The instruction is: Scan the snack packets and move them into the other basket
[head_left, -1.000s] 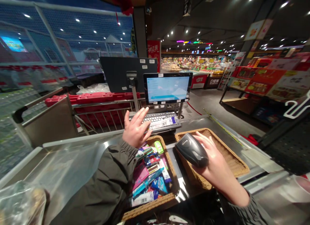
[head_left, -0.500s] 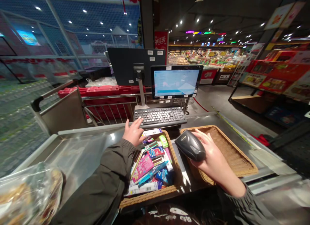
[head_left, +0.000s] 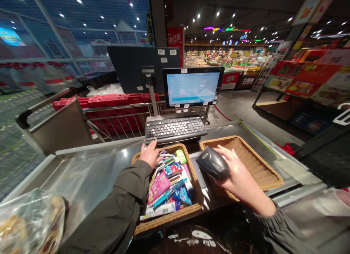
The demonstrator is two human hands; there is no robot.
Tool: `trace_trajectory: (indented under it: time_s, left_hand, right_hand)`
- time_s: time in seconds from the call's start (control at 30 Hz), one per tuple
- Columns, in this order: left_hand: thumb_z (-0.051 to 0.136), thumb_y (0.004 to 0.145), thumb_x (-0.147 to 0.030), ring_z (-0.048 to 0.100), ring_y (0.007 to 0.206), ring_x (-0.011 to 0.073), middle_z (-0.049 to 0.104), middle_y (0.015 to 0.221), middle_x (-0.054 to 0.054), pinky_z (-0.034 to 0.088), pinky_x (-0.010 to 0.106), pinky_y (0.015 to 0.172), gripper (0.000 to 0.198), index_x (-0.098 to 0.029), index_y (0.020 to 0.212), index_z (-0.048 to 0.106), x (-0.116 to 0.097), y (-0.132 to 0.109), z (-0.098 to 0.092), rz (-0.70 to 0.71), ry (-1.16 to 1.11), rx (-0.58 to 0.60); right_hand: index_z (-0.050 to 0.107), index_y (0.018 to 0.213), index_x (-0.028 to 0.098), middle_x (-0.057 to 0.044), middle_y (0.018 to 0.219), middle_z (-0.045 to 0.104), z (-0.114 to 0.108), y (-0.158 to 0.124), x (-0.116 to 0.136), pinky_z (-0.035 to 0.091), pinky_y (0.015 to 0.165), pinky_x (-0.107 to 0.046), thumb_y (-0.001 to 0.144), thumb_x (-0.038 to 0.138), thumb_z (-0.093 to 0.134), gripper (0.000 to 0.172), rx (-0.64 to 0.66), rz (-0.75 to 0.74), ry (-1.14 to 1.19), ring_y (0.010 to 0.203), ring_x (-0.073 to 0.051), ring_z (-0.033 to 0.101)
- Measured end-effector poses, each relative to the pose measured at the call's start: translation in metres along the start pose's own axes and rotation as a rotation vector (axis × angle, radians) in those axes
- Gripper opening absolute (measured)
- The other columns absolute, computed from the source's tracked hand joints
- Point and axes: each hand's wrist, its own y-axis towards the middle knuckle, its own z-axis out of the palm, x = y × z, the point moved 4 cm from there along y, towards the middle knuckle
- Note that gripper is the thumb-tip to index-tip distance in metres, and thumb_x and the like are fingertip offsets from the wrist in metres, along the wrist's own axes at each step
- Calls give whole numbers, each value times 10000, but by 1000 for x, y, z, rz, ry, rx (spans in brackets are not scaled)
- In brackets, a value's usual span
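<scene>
A black scanner (head_left: 213, 163) is gripped in the right hand (head_left: 237, 173), its head tilted toward the left; the grip beneath is hidden by the scanner's body. The left hand (head_left: 150, 154) is positioned at the far left corner of a filled basket (head_left: 169, 219), its fingers extended and slightly parted toward a keyboard (head_left: 176, 129); whether a key is touched cannot be determined. Small packs are heaped in that basket, a pink pack (head_left: 158, 187) among them; its left side is partly obscured by a dark sleeve (head_left: 109, 206). A second basket (head_left: 251, 162) is partly covered by the scanner and right hand; beyond the keyboard, a lit monitor (head_left: 194, 87) is mounted; a clear plastic bag (head_left: 32, 224) is noted at the counter's (head_left: 95, 173) near left.
</scene>
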Motion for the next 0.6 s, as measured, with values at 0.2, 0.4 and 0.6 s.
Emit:
trace_trajectory:
  time_s: [0.2,0.4,0.6]
  left_hand:
    - [660,837,-373,381,1398,368,403,1506,225,244,674,1107,338,-183,1116,681,-65,12,-34,224,-47,-132]
    - [688,808,-446,340,1418,357,401,1519,185,203,655,1136,428,-198,1156,666,-173,42,-22,534,-193,-53]
    - [691,785,-471,318,1429,335,383,1537,153,192,628,1160,485,-211,1192,650,-283,81,28,736,-158,247]
  right_hand:
    - [559,1231,171,-171,1299,583,-24,-19,-42,341,1082,-640,753,277,588,491,-120,81,-109,1307,-376,477]
    - [529,1271,206,-148,1287,592,-53,-50,-79,308,1102,-656,776,285,599,507,-213,218,-166,1302,-374,490]
    - [499,1308,231,-143,1317,577,-69,-78,-109,295,1113,-660,797,314,611,530,-249,322,-150,1346,-372,448]
